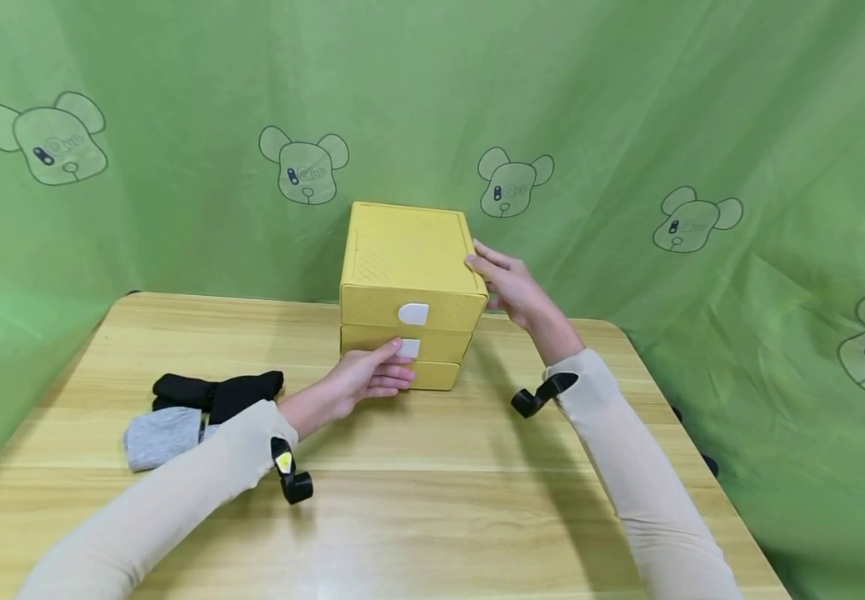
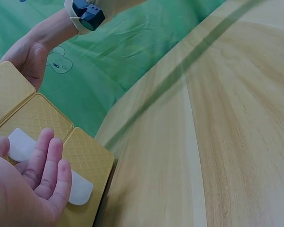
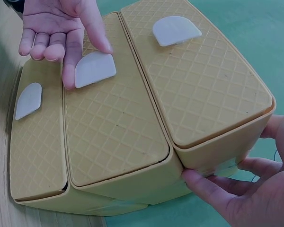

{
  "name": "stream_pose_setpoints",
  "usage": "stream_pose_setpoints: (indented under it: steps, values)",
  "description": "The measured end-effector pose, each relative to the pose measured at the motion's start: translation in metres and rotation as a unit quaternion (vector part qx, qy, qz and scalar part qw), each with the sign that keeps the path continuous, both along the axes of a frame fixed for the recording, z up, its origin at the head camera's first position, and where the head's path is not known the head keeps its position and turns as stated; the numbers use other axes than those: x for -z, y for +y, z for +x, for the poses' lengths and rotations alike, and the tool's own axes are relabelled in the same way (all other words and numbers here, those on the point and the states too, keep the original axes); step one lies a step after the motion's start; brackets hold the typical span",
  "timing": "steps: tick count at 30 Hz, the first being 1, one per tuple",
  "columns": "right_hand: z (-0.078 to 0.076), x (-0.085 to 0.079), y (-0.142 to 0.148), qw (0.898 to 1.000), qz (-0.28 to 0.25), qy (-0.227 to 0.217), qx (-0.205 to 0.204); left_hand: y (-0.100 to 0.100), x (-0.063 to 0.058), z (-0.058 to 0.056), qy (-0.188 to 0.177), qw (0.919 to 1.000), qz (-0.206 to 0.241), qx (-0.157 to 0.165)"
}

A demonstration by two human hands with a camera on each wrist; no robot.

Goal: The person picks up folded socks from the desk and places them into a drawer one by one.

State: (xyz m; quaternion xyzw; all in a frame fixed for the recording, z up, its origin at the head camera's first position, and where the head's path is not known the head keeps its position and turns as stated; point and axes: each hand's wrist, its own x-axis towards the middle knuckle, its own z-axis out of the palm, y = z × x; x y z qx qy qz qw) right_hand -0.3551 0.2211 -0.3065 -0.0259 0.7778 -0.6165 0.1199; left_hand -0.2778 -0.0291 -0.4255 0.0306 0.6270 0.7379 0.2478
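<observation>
A yellow three-drawer box (image 1: 412,246) stands on the wooden table, each drawer front bearing a white tab handle. With thumb and forefinger, my left hand (image 1: 361,379) pinches the middle drawer's handle (image 3: 95,69); the other fingers extend loosely below it. Against the box's right side rests my right hand (image 1: 511,287), its thumb near the top edge and its fingers (image 3: 210,189) spread along the side wall. All the drawer fronts look flush with the box, so their contents are hidden.
Left of the box lie folded black cloth (image 1: 241,396) and folded grey cloth (image 1: 162,436), partly behind the left sleeve. A green curtain (image 1: 417,100) with bear-head drawings hangs behind the table (image 1: 432,517).
</observation>
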Motion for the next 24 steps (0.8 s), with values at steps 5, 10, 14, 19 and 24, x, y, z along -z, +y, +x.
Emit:
stream_pose_setpoints:
  steps: [5, 10, 14, 19, 24]
  values:
    - [0.0, 0.0, -0.001, 1.0, -0.005, -0.002, 0.001, 0.0, 0.0, 0.001, 0.003, 1.0, -0.004, -0.004]
    - [-0.001, 0.0, -0.001, 1.0, -0.007, -0.005, 0.003, 0.0, 0.001, 0.004, -0.001, 1.0, -0.002, -0.006]
    - [0.0, 0.001, -0.001, 1.0, -0.003, -0.006, 0.003, 0.0, 0.001, 0.009, -0.003, 1.0, -0.002, 0.003]
    - [0.001, 0.0, -0.001, 1.0, -0.005, -0.007, 0.005, -0.003, 0.0, 0.019, 0.002, 0.9997, -0.01, 0.021]
    - [0.002, -0.001, -0.002, 1.0, -0.014, -0.01, 0.005, -0.004, -0.001, 0.031, 0.009, 0.9991, -0.029, 0.029]
